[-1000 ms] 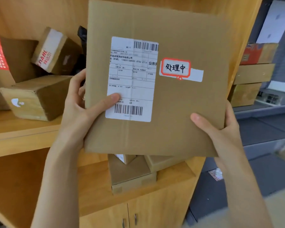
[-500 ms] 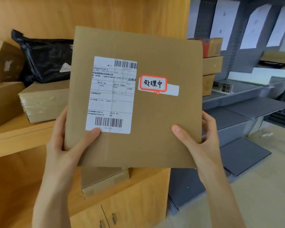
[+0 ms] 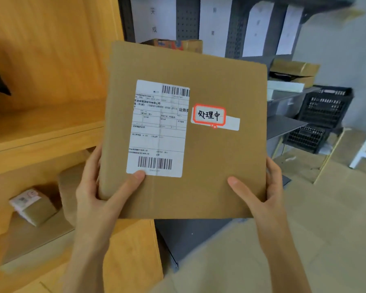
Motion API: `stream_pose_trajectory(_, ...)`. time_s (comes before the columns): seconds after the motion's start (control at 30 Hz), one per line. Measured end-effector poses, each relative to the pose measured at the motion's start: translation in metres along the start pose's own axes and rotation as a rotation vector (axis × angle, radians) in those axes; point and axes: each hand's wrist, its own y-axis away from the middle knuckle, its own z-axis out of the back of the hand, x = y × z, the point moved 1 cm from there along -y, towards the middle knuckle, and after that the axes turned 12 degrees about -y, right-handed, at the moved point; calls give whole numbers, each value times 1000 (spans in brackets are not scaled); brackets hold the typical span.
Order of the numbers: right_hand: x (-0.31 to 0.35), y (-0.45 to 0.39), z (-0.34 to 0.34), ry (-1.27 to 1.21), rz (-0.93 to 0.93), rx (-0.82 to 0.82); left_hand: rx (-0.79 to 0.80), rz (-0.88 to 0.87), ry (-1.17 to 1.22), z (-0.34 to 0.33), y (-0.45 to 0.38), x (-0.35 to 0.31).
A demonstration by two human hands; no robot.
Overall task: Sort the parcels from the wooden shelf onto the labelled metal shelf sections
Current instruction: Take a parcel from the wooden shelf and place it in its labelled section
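Flat cardboard parcel (image 3: 199, 144) held up in front of me, face toward me, tilted slightly, between the wooden shelf (image 3: 47, 134) on my left and the grey metal shelf (image 3: 287, 125) on my right. Plain brown board, a tape seam running down the lower middle. White shipping label (image 3: 159, 127) on the left half: one barcode at top right, another along the bottom, small print too fine to read. Just right of it, a white sticker with a red-bordered box (image 3: 209, 115) handwritten 处理中.

My left hand (image 3: 97, 193) gripped the lower left corner, thumb pressed on the front just below the label's bottom barcode, fingers curled behind the edge. My right hand (image 3: 262, 195) gripped the lower right corner the same way: thumb flat across the front, fingers wrapped round the right edge. Both sets of fingers were clamped on the parcel.

Wooden shelf: orange-brown boards, a small wrapped parcel (image 3: 33, 205) with a pale label lying on the lower level.

Metal shelf: perforated back panel, white paper sheets (image 3: 256, 28) hung along it, their characters blurred. A few cardboard boxes (image 3: 294, 69) sat on its upper level, and a red-printed box (image 3: 173, 45) showed just above the parcel's top edge. Black slotted crates (image 3: 323, 106) stood at the far end. Pale floor (image 3: 304, 229) below.
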Motion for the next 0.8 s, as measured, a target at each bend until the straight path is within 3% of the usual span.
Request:
stream_pose_trajectory(0.37, 4, -133, 105, 57, 90, -109, 76, -11, 81, -183, -68, 3)
stream_pose_trajectory(0.8, 26, -345, 248, 257, 224, -364, 352, -34, 313, -472, -190, 5)
